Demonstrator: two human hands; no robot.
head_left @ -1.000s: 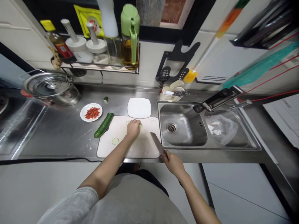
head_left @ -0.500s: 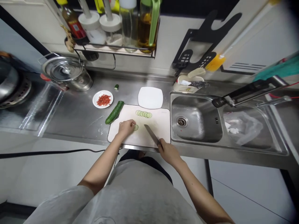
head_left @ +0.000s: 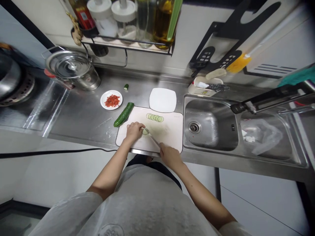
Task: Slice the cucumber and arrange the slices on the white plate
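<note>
My left hand (head_left: 134, 131) rests over the white cutting board (head_left: 172, 141), its fingers drawn together at the edge of a round cucumber slice (head_left: 145, 131). In my right hand (head_left: 170, 155) is a kitchen knife (head_left: 154, 141), held by its handle. The blade points up and left, and its tip end meets the slice beside my left fingertips. Farther back on the board lies a row of overlapping cucumber slices (head_left: 155, 117). A long piece of cucumber (head_left: 124, 114) lies across the board's left edge.
A white plate (head_left: 162, 100) stands behind the board. To the left are a small plate of chopped red pieces (head_left: 112, 100), a cucumber end (head_left: 126, 87) and a lidded steel pot (head_left: 86, 77). The double sink (head_left: 211, 127) is at right; a bottle rack (head_left: 128, 44) hangs above.
My right hand has brought the knife leftward, from bare board to the cucumber slice at my left fingers. The whole view has shifted slightly.
</note>
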